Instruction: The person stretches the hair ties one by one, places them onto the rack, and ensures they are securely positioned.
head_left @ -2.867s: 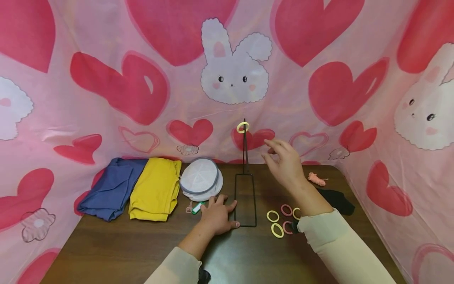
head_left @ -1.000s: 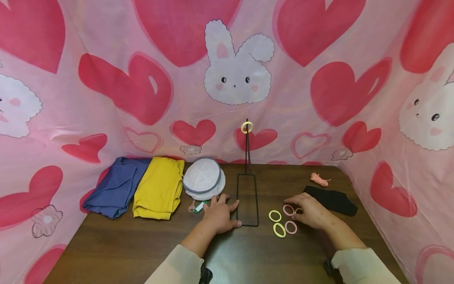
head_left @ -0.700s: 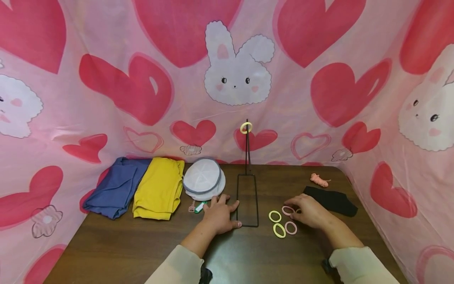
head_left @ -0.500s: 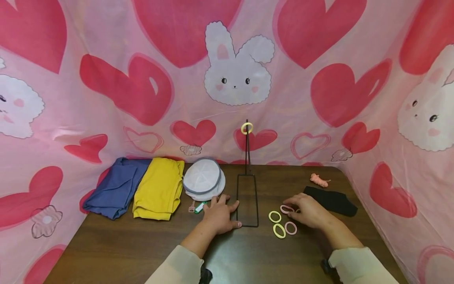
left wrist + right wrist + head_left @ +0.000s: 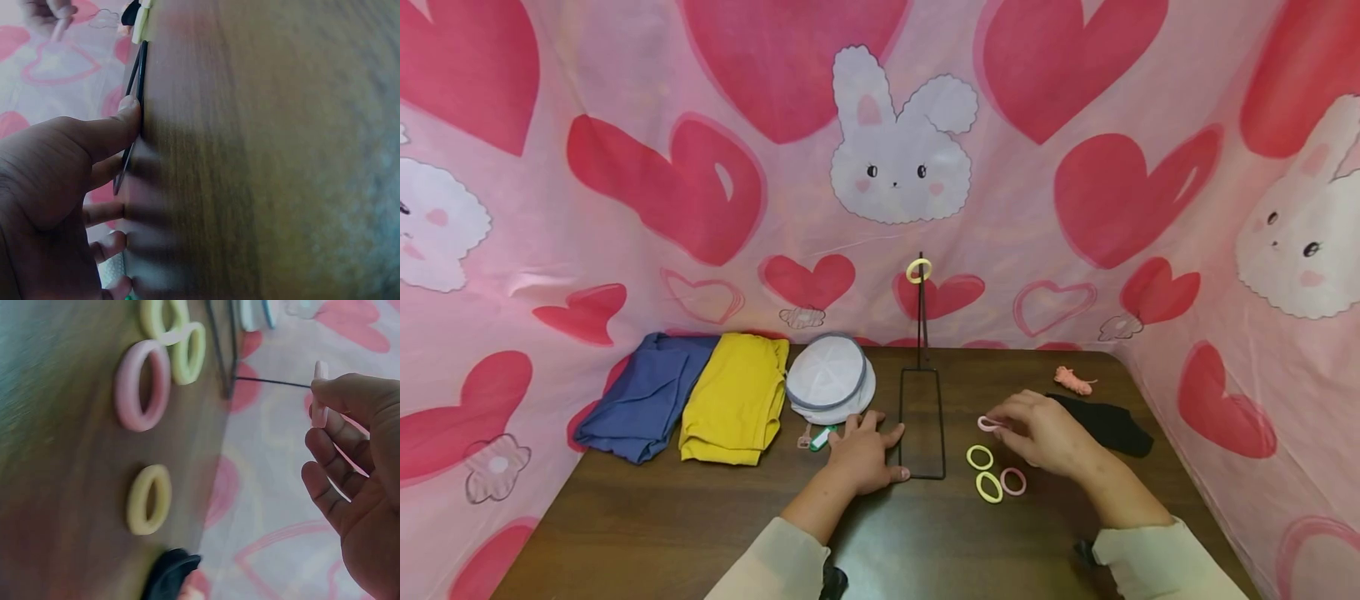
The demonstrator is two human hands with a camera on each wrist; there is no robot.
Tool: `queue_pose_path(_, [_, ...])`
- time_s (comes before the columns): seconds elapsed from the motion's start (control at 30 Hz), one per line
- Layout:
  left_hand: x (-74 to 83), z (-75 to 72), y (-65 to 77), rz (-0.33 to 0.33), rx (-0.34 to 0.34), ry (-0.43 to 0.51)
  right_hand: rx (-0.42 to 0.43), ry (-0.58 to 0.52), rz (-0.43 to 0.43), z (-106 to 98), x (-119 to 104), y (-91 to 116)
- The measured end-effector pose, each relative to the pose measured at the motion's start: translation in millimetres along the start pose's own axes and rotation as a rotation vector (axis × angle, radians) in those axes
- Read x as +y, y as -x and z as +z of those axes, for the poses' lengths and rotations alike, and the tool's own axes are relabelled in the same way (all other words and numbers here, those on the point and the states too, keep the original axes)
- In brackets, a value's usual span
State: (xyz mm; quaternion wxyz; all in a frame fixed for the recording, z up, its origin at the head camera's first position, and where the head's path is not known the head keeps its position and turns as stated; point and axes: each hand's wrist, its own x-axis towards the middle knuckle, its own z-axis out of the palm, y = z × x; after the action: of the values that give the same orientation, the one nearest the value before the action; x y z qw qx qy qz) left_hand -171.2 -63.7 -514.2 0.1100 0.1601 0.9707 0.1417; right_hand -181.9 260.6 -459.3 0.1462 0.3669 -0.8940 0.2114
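Observation:
My right hand (image 5: 1045,437) pinches a pink ring (image 5: 319,412) between thumb and index finger, lifted above the table; the other fingers are loosely bent. My left hand (image 5: 860,461) rests spread on the table, its thumb on the near left corner of the black wire stand's base (image 5: 942,433). A yellow ring (image 5: 910,268) hangs near the top of the stand's upright (image 5: 919,333). Close to my right hand lie two yellow rings and a second pink ring (image 5: 128,384). One more yellow ring (image 5: 134,509), seen in the right wrist view, is hidden by my right hand in the head view.
Left of the stand are a white cap (image 5: 823,371) with a grey-blue edge, folded yellow cloth (image 5: 730,400), folded blue cloth (image 5: 640,400) and a small green-and-white item (image 5: 824,438). Black cloth (image 5: 1108,425) and a peach yarn bundle (image 5: 1072,381) lie at the right. Patterned fabric hangs behind.
My right hand came down from beside the upright to the rings, took hold of a pink one and lifted it leftward. The left hand stayed in place on the stand's base.

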Motion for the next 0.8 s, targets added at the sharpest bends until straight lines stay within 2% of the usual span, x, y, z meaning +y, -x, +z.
queue_pose_path(0.2, [0.1,-0.3,0.2,-0.001,0.005,0.004,0.043,-0.025,-0.037,-10.9,-13.6,-13.0])
queue_pose_path(0.43, [0.0,0.9,-0.2,0.002,0.003,0.014,0.129,-0.07,-0.159,-24.0,-32.3,-29.0])
queue_pose_path(0.63, [0.3,0.4,-0.4,0.008,0.015,-0.001,0.24,-0.074,-0.27,-36.9,-49.9,-45.6])
queue_pose_path(0.8, [0.6,0.2,0.4,0.006,0.017,-0.005,0.294,-0.087,-0.318,-49.2,-64.2,-57.5])
